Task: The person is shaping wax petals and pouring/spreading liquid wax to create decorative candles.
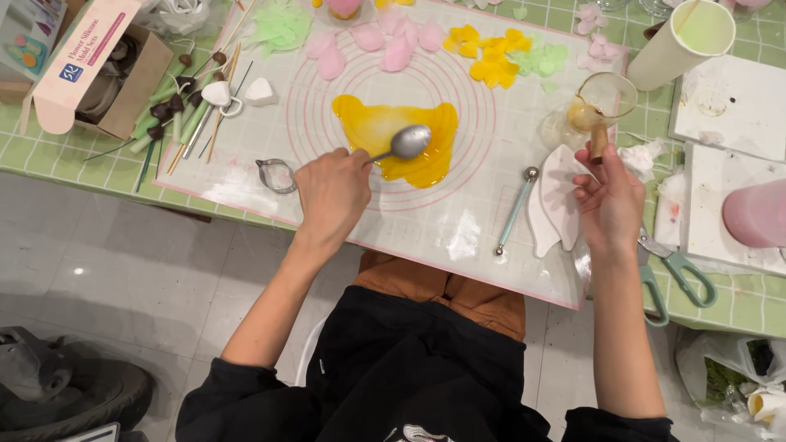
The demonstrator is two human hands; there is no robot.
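Head view shows your left hand (332, 195) closed around the handle of a metal spoon (407, 143), whose bowl lies on the yellow puddle (397, 137) spread at the middle of the white silicone mat (458, 237), inside its printed pink rings. The puddle is thin and lobed, its centre paler where the spoon rests, so you look to be in the spreading step, pushing the yellow mix out to shape.

Your right hand (610, 200) is off to the side, fingers (591, 190) curled round the wooden handle of a small glass jug (604, 102) that stands at the mat's right edge, with a little yellow left in its bottom. Beside that hand lie white petal-shaped moulds (557, 205) and a ball-ended modelling tool (516, 211); green-handled scissors (675, 270) sit just right of your wrist.

My judgement for the next stroke: keep the spoon's back flat and light, work outward from the pale centre, and stay inside the rings. Steady the jug upright so nothing drips on the moulds. Finished pink petals (385, 41) and yellow petals (487, 53) lie along the far edge, well apart from the wet puddle.
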